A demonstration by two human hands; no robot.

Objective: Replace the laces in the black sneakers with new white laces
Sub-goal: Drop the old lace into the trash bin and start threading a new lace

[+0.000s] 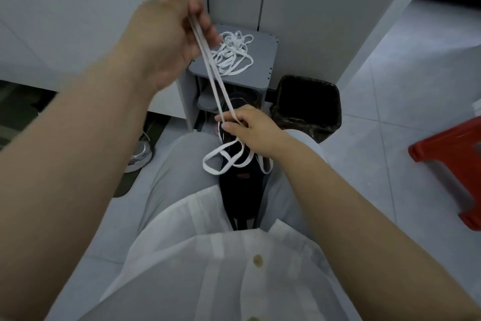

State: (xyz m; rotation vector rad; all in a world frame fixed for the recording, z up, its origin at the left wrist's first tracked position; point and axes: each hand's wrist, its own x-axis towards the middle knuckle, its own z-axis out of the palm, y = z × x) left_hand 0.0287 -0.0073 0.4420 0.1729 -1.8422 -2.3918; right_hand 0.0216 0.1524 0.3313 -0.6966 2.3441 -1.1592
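Observation:
A black sneaker (240,190) lies between my knees on my lap, toe pointing away. My left hand (169,37) is raised high and grips a doubled white lace (213,78), whose folded end sticks out above the fingers. The two strands run down to my right hand (250,128), which pinches them just above the sneaker. Below that hand the lace hangs in loose loops over the shoe. Another white lace (234,52) lies in a tangled heap on the grey stool (260,70) ahead.
A black bin (309,104) lined with a bag stands right of the grey stool. A red plastic stool (453,172) is at the right edge. A light sneaker (139,156) lies on the floor at left. White cabinets rise behind.

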